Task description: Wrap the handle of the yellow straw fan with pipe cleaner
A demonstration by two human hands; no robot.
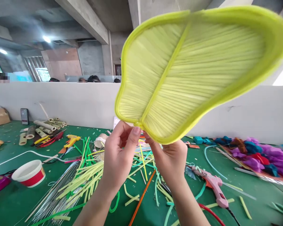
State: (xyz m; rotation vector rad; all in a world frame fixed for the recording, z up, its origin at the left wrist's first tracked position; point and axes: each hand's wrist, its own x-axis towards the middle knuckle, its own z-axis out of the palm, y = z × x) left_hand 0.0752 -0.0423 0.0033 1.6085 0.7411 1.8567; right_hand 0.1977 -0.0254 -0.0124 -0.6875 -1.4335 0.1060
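A large yellow-green leaf or wing shape (pixel 202 75), edged and ribbed with fuzzy pipe cleaners, is held up in front of me, tilted up to the right. My left hand (pixel 122 153) pinches its narrow base, thumb on the near side. On the right of the same base, my right hand (pixel 168 157) has its fingers closed round the lower rim; its fingertips are partly hidden. Below the hands lie many loose pale yellow-green pipe cleaners (pixel 85 179) and an orange pipe cleaner (pixel 142 197) on the green table (pixel 9 207).
At left stand a paper cup (pixel 29 174), bamboo tubes (pixel 46 125) and a yellow glue gun (pixel 71 141). Thin metal wires (pixel 54 191) lie nearer. On the right are a pink glue gun (pixel 211 182) and purple fuzzy bundles (pixel 273 153). A white partition (pixel 61 100) stands behind.
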